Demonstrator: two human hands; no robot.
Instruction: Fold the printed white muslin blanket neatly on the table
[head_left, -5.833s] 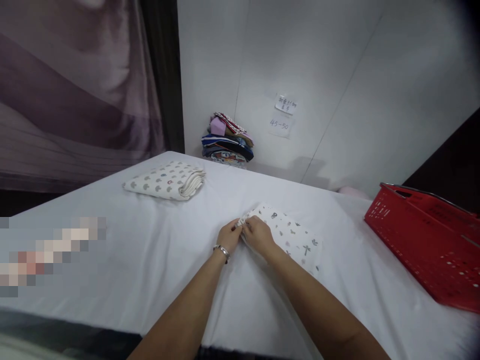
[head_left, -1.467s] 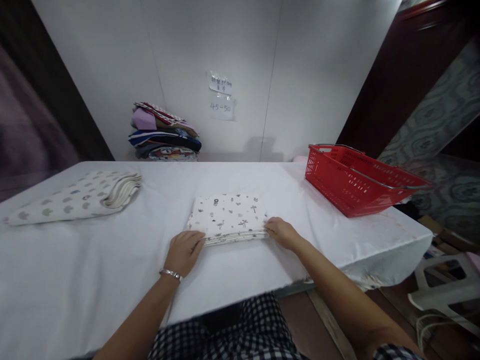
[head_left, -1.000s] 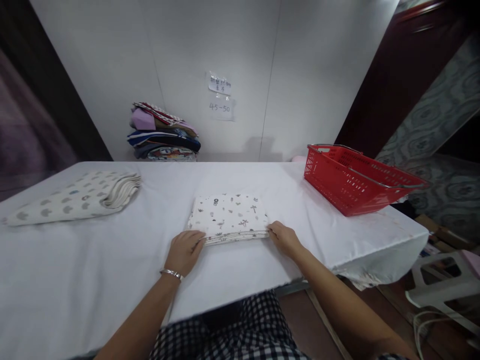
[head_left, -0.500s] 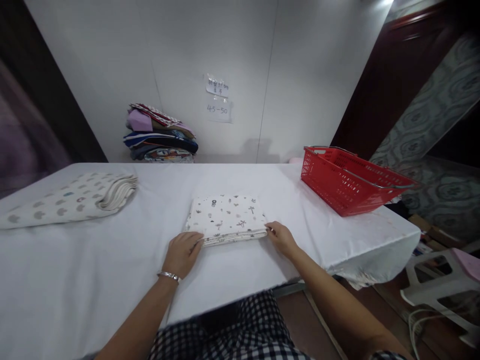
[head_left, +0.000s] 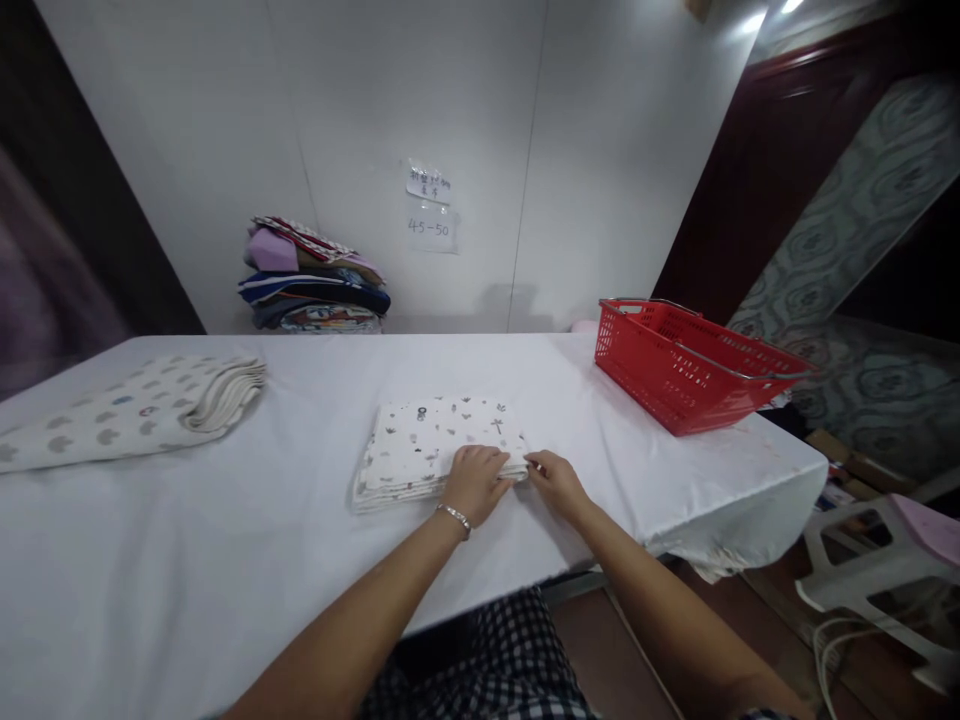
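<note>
In the head view, the folded printed cloth (head_left: 409,440) lies on the white table (head_left: 247,560); the right hand (head_left: 556,482) pinches its near right corner between thumb and fingertips, while the left hand (head_left: 476,487) rests just beside, fingers over the near edge; whether it grips, I cannot tell

Left hand (head_left: 474,487) hides part of folded cloth (head_left: 409,440); grey-patterned cloth (head_left: 131,415) cut by left edge, stool (head_left: 928,525) by right.
</note>
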